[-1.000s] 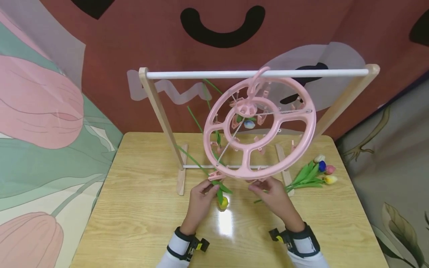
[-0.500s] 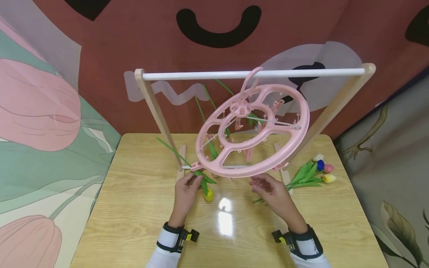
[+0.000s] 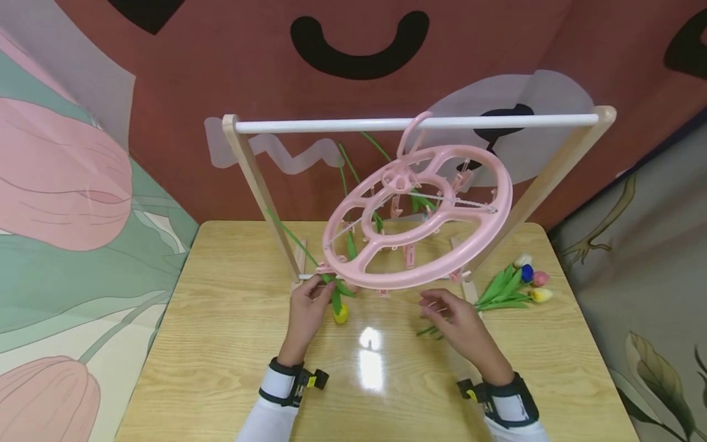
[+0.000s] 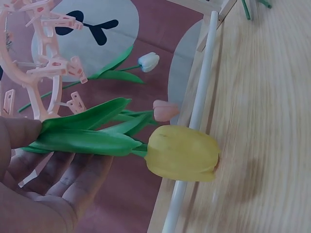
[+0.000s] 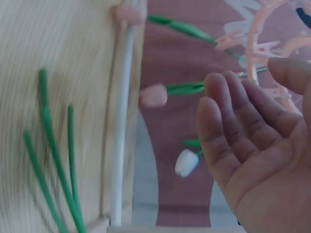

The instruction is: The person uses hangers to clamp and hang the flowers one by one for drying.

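My left hand (image 3: pixel 308 307) pinches a yellow artificial tulip (image 4: pixel 182 153) by its green leaves and stem, thumb on top and fingers below. The bloom points down toward the table, and its stem runs up past a pink clip (image 3: pixel 326 267) at the left rim of a round pink clip hanger (image 3: pixel 409 283). Below the hanger's front right, my right hand (image 3: pixel 464 325) is held with loosely bent fingers and nothing in it. Pink tulips (image 5: pixel 154 95) and a white tulip (image 5: pixel 187 162) hang upside down from the hanger, beyond the right hand.
A wooden rack with a white top rail (image 3: pixel 331 126) bears the hanger by its hook. White lower bar (image 5: pixel 121 136) crosses near the table (image 3: pixel 221 344). On the right lies a bunch of tulips (image 3: pixel 502 290), its stems (image 5: pixel 46 114) reaching beneath my right hand.
The hanger has turned and tilted on the rail. My left hand has moved left with the yellow tulip. My right hand has drawn slightly away from the hanger's rim.
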Motion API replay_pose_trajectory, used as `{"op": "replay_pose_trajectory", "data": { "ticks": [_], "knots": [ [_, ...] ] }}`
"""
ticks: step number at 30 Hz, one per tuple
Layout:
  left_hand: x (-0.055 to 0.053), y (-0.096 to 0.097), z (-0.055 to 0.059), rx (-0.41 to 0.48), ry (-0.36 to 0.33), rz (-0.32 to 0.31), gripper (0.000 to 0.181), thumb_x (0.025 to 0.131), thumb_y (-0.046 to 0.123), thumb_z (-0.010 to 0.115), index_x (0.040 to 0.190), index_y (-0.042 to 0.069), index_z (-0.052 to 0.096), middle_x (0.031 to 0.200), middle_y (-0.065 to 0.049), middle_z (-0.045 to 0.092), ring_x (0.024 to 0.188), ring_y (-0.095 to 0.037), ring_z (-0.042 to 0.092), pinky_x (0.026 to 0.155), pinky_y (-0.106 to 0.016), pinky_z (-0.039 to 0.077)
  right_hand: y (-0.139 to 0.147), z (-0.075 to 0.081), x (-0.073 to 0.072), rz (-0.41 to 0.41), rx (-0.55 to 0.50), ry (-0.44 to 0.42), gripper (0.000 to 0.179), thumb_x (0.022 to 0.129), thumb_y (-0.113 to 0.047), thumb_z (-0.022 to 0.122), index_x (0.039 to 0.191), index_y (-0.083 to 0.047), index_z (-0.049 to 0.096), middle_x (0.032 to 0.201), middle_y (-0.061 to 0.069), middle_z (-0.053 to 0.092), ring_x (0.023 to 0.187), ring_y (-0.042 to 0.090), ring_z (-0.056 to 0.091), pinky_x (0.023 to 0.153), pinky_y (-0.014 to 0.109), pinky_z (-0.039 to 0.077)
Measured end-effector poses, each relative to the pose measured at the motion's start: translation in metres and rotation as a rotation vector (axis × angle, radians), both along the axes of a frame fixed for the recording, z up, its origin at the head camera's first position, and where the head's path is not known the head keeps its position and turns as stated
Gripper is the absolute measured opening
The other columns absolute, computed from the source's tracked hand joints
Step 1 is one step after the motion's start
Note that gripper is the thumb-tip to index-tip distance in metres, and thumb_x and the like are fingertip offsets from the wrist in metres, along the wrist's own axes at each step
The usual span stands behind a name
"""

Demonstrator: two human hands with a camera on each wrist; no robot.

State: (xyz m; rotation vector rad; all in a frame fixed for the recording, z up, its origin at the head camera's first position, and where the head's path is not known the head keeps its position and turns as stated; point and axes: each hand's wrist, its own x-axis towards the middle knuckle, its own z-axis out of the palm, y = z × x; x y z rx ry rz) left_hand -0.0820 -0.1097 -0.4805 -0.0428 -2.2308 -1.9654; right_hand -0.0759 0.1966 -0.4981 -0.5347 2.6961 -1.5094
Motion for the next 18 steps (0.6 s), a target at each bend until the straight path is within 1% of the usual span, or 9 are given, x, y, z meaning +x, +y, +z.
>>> {"op": "replay_pose_trajectory", "data": {
  "ticks": [1, 2, 4, 6, 8, 9, 14, 15, 18],
  "knots": [
    [0.0, 0.001, 0.0, -0.006, 0.006, 0.001, 0.02, 0.093, 0.0, 0.061, 0.111, -0.007, 0.067, 0.1, -0.028, 0.07, 0.087, -0.037, 0.07, 0.072, -0.046, 0.063, 0.002, -0.002, 0.0, 0.0, 0.038, 0.014, 0.026, 0.095, -0.019, 0.062, 0.119, -0.007, 0.062, 0.103, 0.009, 0.071, 0.087, 0.018, 0.066, 0.072, 0.041, 0.062],
    [0.0, 0.001, 0.001, -0.019, 0.014, 0.001, 0.02, 0.093, 0.0, 0.061, 0.111, -0.007, 0.067, 0.099, -0.028, 0.071, 0.084, -0.036, 0.071, 0.07, -0.042, 0.064, 0.004, -0.003, 0.0, -0.001, 0.072, 0.026, 0.027, 0.095, -0.019, 0.063, 0.119, -0.006, 0.062, 0.104, 0.009, 0.071, 0.088, 0.018, 0.065, 0.072, 0.042, 0.062],
    [-0.001, 0.002, 0.002, -0.021, 0.032, -0.009, 0.022, 0.093, -0.001, 0.06, 0.114, -0.007, 0.065, 0.103, -0.029, 0.07, 0.088, -0.036, 0.07, 0.073, -0.036, 0.064, 0.009, -0.006, 0.0, -0.005, 0.134, 0.052, 0.028, 0.095, -0.017, 0.063, 0.12, -0.005, 0.062, 0.105, 0.009, 0.07, 0.088, 0.018, 0.065, 0.072, 0.043, 0.062],
    [-0.001, 0.003, 0.002, -0.027, 0.047, -0.017, 0.024, 0.093, -0.002, 0.059, 0.116, -0.008, 0.064, 0.107, -0.03, 0.069, 0.091, -0.036, 0.07, 0.075, -0.03, 0.063, 0.014, -0.008, 0.0, -0.012, 0.178, 0.066, 0.028, 0.094, -0.016, 0.064, 0.119, -0.003, 0.062, 0.106, 0.01, 0.069, 0.088, 0.018, 0.065, 0.071, 0.044, 0.062],
    [-0.002, 0.004, 0.001, -0.028, 0.05, -0.021, 0.026, 0.093, -0.002, 0.058, 0.119, -0.007, 0.063, 0.113, -0.03, 0.067, 0.096, -0.036, 0.068, 0.08, -0.027, 0.061, 0.02, -0.011, 0.001, -0.029, 0.213, 0.075, 0.027, 0.093, -0.014, 0.065, 0.117, -0.003, 0.062, 0.105, 0.01, 0.069, 0.087, 0.019, 0.065, 0.068, 0.044, 0.062],
    [-0.003, 0.005, -0.001, -0.022, 0.046, -0.021, 0.027, 0.094, -0.002, 0.058, 0.12, -0.007, 0.062, 0.116, -0.03, 0.066, 0.101, -0.038, 0.067, 0.084, -0.03, 0.06, 0.022, -0.013, 0.001, -0.034, 0.227, 0.076, 0.026, 0.092, -0.013, 0.066, 0.116, -0.003, 0.063, 0.105, 0.01, 0.069, 0.087, 0.02, 0.065, 0.067, 0.044, 0.062],
    [-0.011, 0.005, -0.022, -0.029, 0.021, 0.002, 0.028, 0.094, 0.002, 0.059, 0.121, 0.0, 0.064, 0.117, -0.024, 0.067, 0.102, -0.037, 0.067, 0.084, -0.042, 0.061, 0.032, -0.024, 0.004, -0.039, 0.304, 0.088, 0.021, 0.09, -0.01, 0.067, 0.109, -0.002, 0.065, 0.102, 0.012, 0.068, 0.085, 0.023, 0.066, 0.065, 0.043, 0.061],
    [-0.013, 0.004, -0.026, -0.029, 0.02, 0.005, 0.028, 0.094, 0.003, 0.06, 0.122, 0.002, 0.064, 0.116, -0.023, 0.068, 0.101, -0.035, 0.067, 0.084, -0.043, 0.061, 0.034, -0.026, 0.004, -0.036, 0.327, 0.101, 0.02, 0.09, -0.01, 0.068, 0.108, -0.002, 0.066, 0.101, 0.012, 0.068, 0.086, 0.023, 0.066, 0.067, 0.044, 0.061],
    [-0.015, 0.005, -0.029, -0.039, 0.025, 0.009, 0.028, 0.094, 0.006, 0.062, 0.122, 0.006, 0.066, 0.118, -0.018, 0.069, 0.1, -0.03, 0.068, 0.083, -0.041, 0.061, 0.043, -0.034, 0.004, -0.033, 0.388, 0.169, 0.018, 0.088, -0.008, 0.069, 0.104, -0.001, 0.066, 0.1, 0.013, 0.068, 0.091, 0.027, 0.065, 0.074, 0.047, 0.059]
  ]
}}
